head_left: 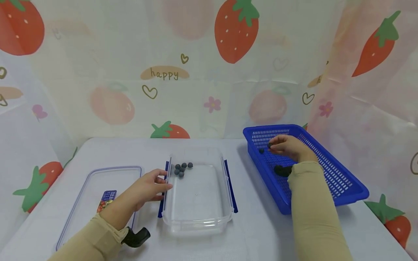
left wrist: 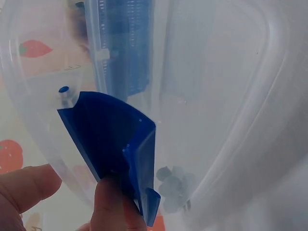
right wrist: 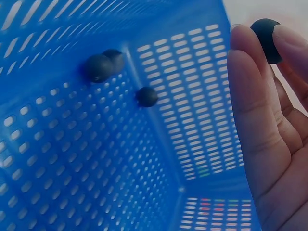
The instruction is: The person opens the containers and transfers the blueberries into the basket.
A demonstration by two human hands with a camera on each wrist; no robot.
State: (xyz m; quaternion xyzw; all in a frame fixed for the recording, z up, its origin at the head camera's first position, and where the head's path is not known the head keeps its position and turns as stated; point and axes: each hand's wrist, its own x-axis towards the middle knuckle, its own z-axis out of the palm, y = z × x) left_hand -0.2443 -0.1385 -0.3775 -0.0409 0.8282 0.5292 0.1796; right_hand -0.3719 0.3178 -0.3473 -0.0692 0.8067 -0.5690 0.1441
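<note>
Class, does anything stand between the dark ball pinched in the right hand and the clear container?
Yes, sideways: the left wall of the blue basket, then the blue latch and right wall of the clear container. Whether the ball sits above the rim is unclear.

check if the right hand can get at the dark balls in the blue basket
Likely yes: the right hand is over the open blue basket, nothing covers those dark balls, though it pinches another ball.
</note>
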